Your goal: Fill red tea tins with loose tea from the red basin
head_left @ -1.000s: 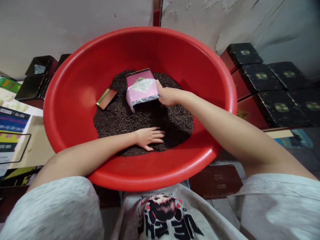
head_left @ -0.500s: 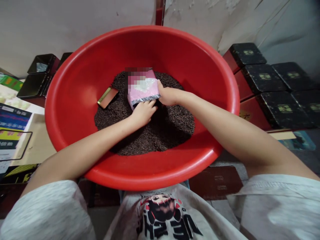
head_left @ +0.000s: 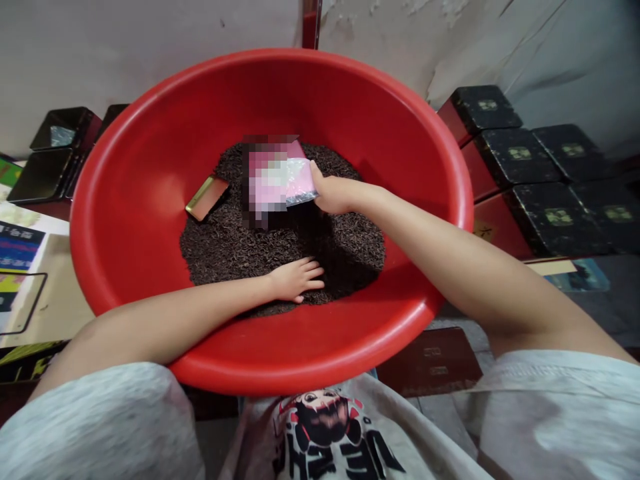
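A large red plastic basin (head_left: pixel 83 213) holds a bed of dark, loose, tea-like leaves (head_left: pixel 225 250). On the leaves near the far side is a pink box (head_left: pixel 302 181) with clear plastic over its near part; pixelation hides much of it. My right hand (head_left: pixel 334 193) grips its right edge, thumb on top and the other fingers mostly hidden. Closer to me, my left hand (head_left: pixel 296 279) lies palm down on the leaves with fingers spread and nothing held. A small gold-rimmed rectangular piece (head_left: pixel 207 197) rests on the leaves at the left.
Several black-topped red tins (head_left: pixel 517 157) stand right of the basin. At the left are dark open tins (head_left: pixel 43 173) and printed packaging (head_left: pixel 20 247). A dark red flat panel (head_left: pixel 433 363) lies below the basin's right front. A wall (head_left: pixel 165 33) rises behind.
My left hand has left the box's near edge and moved toward me, onto the leaves, its fingers spreading. My right hand still holds the box. The whole view has shifted slightly.
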The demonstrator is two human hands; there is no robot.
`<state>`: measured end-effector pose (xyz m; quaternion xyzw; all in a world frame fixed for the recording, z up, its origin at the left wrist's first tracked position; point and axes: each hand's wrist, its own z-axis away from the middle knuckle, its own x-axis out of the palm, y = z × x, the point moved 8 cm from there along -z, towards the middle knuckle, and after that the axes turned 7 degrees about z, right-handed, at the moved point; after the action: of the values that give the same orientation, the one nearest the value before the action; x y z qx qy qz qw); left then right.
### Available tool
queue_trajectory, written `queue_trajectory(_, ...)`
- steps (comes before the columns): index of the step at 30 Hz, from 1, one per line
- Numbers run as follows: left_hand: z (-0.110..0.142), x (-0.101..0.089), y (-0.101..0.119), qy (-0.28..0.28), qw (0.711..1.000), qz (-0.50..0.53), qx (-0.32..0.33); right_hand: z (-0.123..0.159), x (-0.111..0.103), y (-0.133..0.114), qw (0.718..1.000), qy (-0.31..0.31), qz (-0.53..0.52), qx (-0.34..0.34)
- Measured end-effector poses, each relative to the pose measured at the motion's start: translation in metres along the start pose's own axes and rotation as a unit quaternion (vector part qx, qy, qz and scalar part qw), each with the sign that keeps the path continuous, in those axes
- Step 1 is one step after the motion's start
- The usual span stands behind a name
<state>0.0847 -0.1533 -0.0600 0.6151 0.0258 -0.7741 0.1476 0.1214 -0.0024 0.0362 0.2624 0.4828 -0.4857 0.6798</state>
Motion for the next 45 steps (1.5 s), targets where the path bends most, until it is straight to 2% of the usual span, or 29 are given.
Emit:
queue_trajectory(3,0.001,-0.003,-0.007,0.002,1.000,-0.013,0.015,0.002,-0.001,-0.001,1.000,0.000,0.000,0.003)
queue_trajectory(8,0.004,-0.023,-0.021,0.035,0.998,-0.045,0.017,0.006,-0.003,-0.004,1.000,0.000,0.000,0.004)
queue_trajectory(14,0.007,-0.046,-0.047,0.015,0.994,-0.099,-0.039,0.007,-0.004,-0.004,1.000,-0.004,0.006,0.009)
queue_trajectory(18,0.014,-0.068,-0.072,0.025,0.983,-0.136,-0.119,0.006,-0.003,-0.007,1.000,-0.008,0.004,0.010)
queue_trajectory(21,0.020,-0.085,-0.088,0.050,0.972,-0.138,-0.181,0.005,-0.005,-0.011,1.000,0.013,-0.008,-0.001)
queue_trajectory(26,0.024,-0.109,-0.093,0.104,0.965,-0.139,-0.197,0.003,-0.018,-0.002,0.998,0.054,-0.039,0.012)
queue_trajectory(31,0.041,-0.139,-0.106,0.188,0.945,-0.119,-0.241,0.004,-0.030,0.007,0.980,0.091,-0.177,-0.015)
queue_trajectory(37,0.057,-0.149,-0.109,0.253,0.932,-0.050,-0.253,0.003,-0.024,0.006,0.955,0.074,-0.285,-0.024)
queue_trajectory(39,0.062,-0.150,-0.110,0.286,0.915,-0.057,-0.277,0.003,-0.021,0.004,0.947,0.067,-0.313,-0.018)
queue_trajectory(42,0.074,-0.155,-0.118,0.340,0.873,-0.063,-0.344,0.005,-0.020,0.003,0.936,0.060,-0.346,0.007)
queue_trajectory(45,0.081,-0.161,-0.125,0.356,0.847,-0.041,-0.392,0.008,-0.022,0.004,0.921,0.060,-0.383,0.029)
